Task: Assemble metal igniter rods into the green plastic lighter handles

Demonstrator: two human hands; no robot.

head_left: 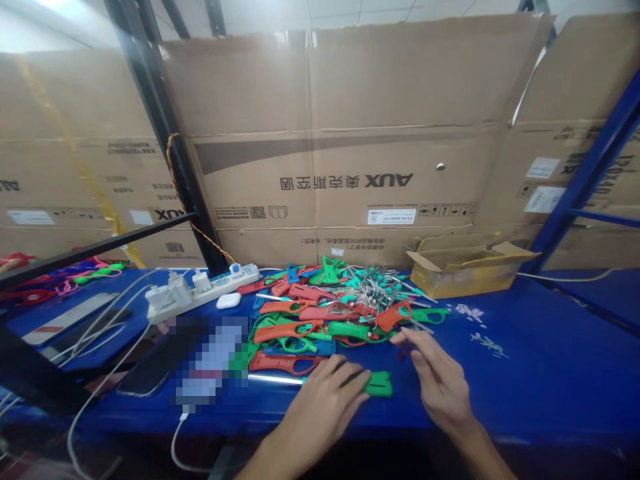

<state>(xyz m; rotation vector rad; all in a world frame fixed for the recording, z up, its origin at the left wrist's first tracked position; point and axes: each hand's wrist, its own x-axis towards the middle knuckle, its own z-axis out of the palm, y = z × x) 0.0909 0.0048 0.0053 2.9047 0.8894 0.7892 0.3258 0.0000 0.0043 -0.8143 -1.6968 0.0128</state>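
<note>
My left hand (pixel 336 393) is closed over a green long-nosed gas lighter (pixel 381 385) near the table's front edge. Its metal tube (pixel 276 379) sticks out to the left, and my fingers cover the middle of the body. To the right, my right hand (pixel 440 377) has thumb and fingers drawn together around a small dark piece that I cannot make out. Just beyond both hands lies a pile of orange, red, green and blue lighter shells (pixel 287 331). Behind it is a heap of metal tubes with teal ends and wires (pixel 373 287).
An open yellow-brown carton (pixel 470 270) stands at the back right, with small white bits (pixel 487 343) before it. Left are a power strip (pixel 205 287), a white earphone case (pixel 229 301), phones (pixel 163 360) and cables. Cardboard sheets (pixel 350 87) wall the back of the blue table (pixel 565 373).
</note>
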